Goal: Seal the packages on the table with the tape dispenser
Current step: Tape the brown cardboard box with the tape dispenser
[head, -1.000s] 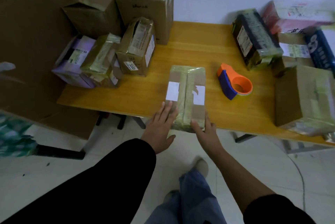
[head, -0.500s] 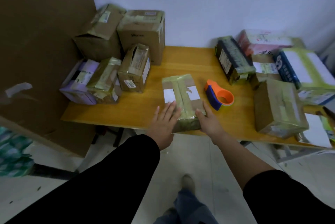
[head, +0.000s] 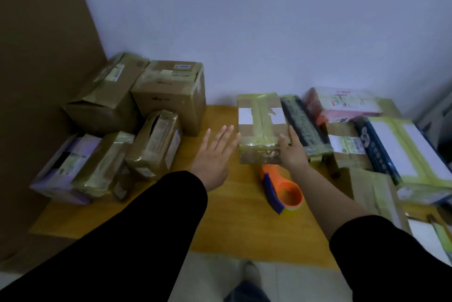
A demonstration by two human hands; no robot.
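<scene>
right hand [head: 292, 152] grips the taped box [head: 260, 125] at its near right corner; thumb over the near edge, one of the fingers [head: 292, 133] up the right side, the rest hidden behind the box; left hand [head: 215, 155] flat, spread straight, holding nothing; its tips sit right at the box's left edge, can't tell if they touch.
box is at the far side of the surface [head: 244, 223], close to the wall, long axis pointing away from me; yellow-green tape along the middle of the top and round the near end; two white labels on top, one each side of the tape; its right side is just beside a dark package [head: 305, 128]; can't tell if it rests on the wood or is lifted.
tape dispenser [head: 281, 189], orange with a blue part, lies on the surface nearer me than the box, just left of my right forearm; neither hand touches it.
left: big cardboard boxes [head: 168, 98] in the far corner, smaller wrapped packages [head: 154, 145] in front, a purple one [head: 66, 167] at the edge; right: pink package [head: 347, 106], blue-and-white box [head: 403, 155].
</scene>
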